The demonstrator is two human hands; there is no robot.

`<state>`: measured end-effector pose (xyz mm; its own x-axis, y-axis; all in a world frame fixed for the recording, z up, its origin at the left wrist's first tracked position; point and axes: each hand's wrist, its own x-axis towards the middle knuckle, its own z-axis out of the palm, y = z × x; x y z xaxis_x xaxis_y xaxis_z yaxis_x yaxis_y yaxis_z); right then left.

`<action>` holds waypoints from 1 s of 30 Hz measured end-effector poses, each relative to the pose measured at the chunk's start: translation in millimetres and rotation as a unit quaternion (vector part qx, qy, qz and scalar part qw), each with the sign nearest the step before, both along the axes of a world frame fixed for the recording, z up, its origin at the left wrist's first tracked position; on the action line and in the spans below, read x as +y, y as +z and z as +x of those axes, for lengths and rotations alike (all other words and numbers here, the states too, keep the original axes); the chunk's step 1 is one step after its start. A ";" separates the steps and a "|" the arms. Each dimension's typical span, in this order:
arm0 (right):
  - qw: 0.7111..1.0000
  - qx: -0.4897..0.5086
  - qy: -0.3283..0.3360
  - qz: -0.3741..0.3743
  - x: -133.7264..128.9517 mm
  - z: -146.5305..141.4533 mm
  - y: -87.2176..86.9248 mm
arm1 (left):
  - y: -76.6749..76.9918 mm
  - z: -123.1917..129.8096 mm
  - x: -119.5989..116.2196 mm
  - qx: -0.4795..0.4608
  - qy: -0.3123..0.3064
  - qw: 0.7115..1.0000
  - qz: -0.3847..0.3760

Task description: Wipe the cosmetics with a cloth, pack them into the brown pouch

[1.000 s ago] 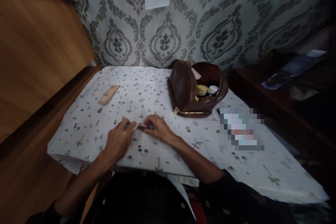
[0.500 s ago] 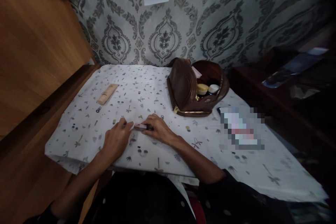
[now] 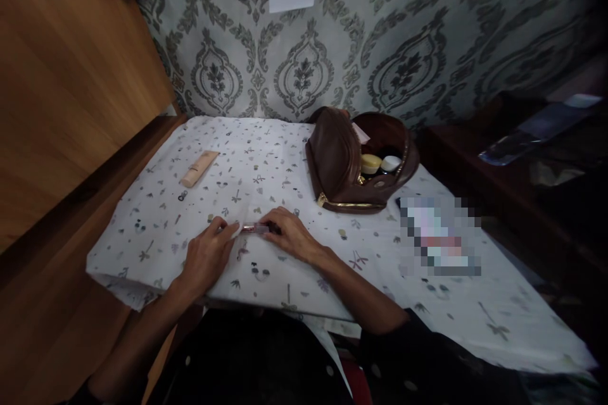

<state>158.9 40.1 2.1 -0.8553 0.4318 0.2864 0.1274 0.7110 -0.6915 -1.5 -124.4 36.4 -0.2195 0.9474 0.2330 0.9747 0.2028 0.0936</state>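
Note:
A small pinkish, shiny tube with a dark end, which looks like a lip gloss tube [image 3: 255, 228], lies level between my hands, just above or on the patterned cloth. My left hand [image 3: 209, 254] pinches its left end between thumb and fingers. On the dark right end, my right hand [image 3: 292, 235] is closed, its fingers hiding that tip. Beyond them to the left lies a beige squeeze tube [image 3: 199, 169]. A brown zip bag [image 3: 335, 158] stands unzipped at the back right, with a yellow-lidded jar [image 3: 370, 162] and a white-lidded jar [image 3: 391, 164] inside.
The white printed cloth [image 3: 266, 164] covers the table, up against a wallpapered wall. A blurred-out flat object [image 3: 439, 237] lies on the right. Wooden furniture [image 3: 76, 63] borders the left, and a clear plastic packet [image 3: 536, 130] rests on a dark surface at far right.
The view has shifted slightly, moving the scene a little right. The small tube has turned a bit between my fingers, showing a shinier pink side. Both hands keep hold of it.

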 end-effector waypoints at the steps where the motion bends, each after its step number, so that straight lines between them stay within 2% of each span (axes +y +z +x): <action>1: 1.000 0.009 -0.013 0.000 0.0 -0.9 -1.2 | -0.7 -0.7 -0.3 -0.002 -0.003 1.000 0.008; 4: 0.999 0.033 -0.035 0.010 0.2 -3.0 -3.6 | 0.3 0.3 2.2 0.002 -0.006 1.000 0.027; 8: 1.000 0.025 -0.009 -0.005 0.2 -2.8 -3.9 | 8.1 12.2 13.6 0.016 -0.021 0.999 0.018; 14: 0.997 0.018 -0.021 -0.067 1.0 -0.7 -5.0 | 20.4 45.4 34.3 0.065 -0.055 0.992 -0.095; 17: 0.996 0.031 -0.017 -0.076 0.7 -1.0 -7.2 | 25.3 51.6 37.1 0.070 -0.053 0.985 -0.151; 21: 0.997 0.025 -0.008 -0.073 0.0 -1.7 -9.5 | 30.4 37.2 29.5 0.063 -0.002 0.982 -0.181; 25: 0.999 0.003 -0.004 -0.042 0.7 -1.2 -8.4 | 28.9 16.0 15.6 0.033 0.045 0.986 -0.158; 30: 1.000 -0.016 0.008 0.016 0.4 -0.7 -2.8 | 20.3 8.5 3.3 0.019 0.046 0.993 -0.108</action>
<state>158.2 40.6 -0.7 -0.8707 0.4089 0.2731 0.1370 0.7352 -0.6639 6.9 -121.0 56.7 -0.3021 0.9526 0.0362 0.9532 0.3022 0.0008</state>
